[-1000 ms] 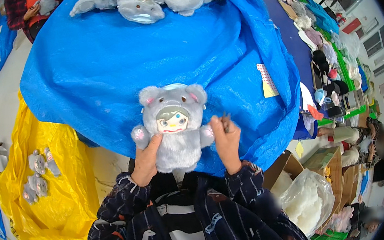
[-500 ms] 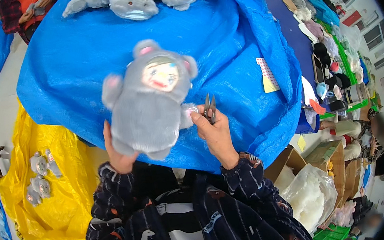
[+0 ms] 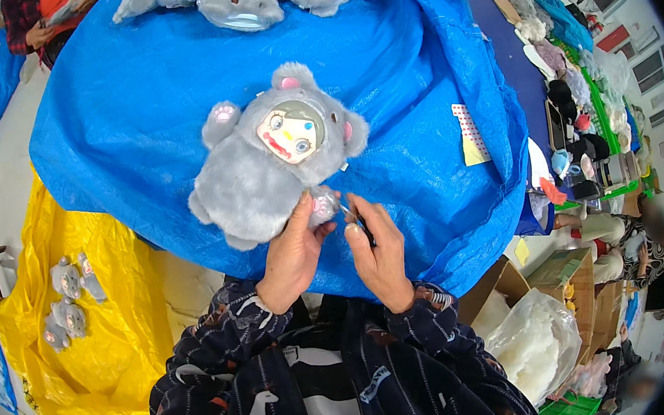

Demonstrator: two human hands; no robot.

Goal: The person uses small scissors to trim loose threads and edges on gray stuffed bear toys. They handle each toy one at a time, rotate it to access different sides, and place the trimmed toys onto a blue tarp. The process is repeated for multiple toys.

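A grey plush doll (image 3: 248, 185) with a smooth painted face and pink-lined ears lies tilted on the blue tarp (image 3: 154, 88), face up. My left hand (image 3: 293, 260) is closed on its near paw, pinching the paw between thumb and fingers. Close beside that paw, my right hand (image 3: 378, 253) is closed round small dark thread snips (image 3: 362, 229). The tips of the snips point at the paw's edge; most of the tool is hidden by my fingers.
Several more grey plush dolls (image 3: 239, 0) lie at the tarp's far edge. A dotted sticker sheet (image 3: 470, 134) rests on its right side. Yellow sheeting (image 3: 108, 366) at the left bears small grey plush toys (image 3: 64, 279). Cardboard boxes and a clear bag of white stuffing (image 3: 537, 340) stand at lower right.
The doll has turned and come down onto the tarp. My left hand has shifted from its lower body to the near paw. My right hand has turned the snips toward that paw.
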